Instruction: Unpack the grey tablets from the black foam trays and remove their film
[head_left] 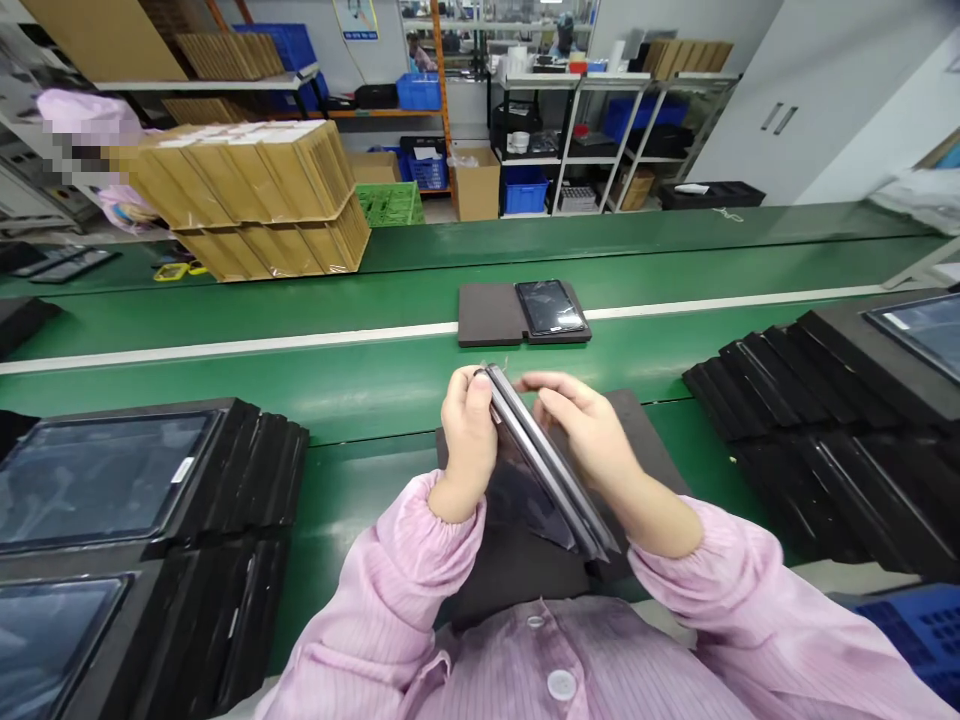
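A long, glossy green work surface with a white stripe [360,370] is stretching across the view. On the person's left, stacked black foam trays [259,460] are standing near the edge, with dark-screened tablets lying on the top ones; on the right, another pile of black foam trays [795,390] is leaning in overlapping layers. Farther off, a two-tier block of tan cardboard dividers [259,185] is sitting at the left. Directly before the person, a flat, dark grey foam tray [525,575] is lying beneath the hands, and a smaller-looking, dark brown-grey foam holder [491,315] is resting beyond it on the green surface. Two thin, dark, grey-edged panels [551,468] are being held aslant above the near tray, pressed side by side. The left hand [469,430] is clamping their far end, thumb against the edge. The right hand [592,430] is hovering close along their right side, fingers curling; whether it is touching them, one cannot tell. A black rectangular tablet [551,307] is lying on the holder's right half.
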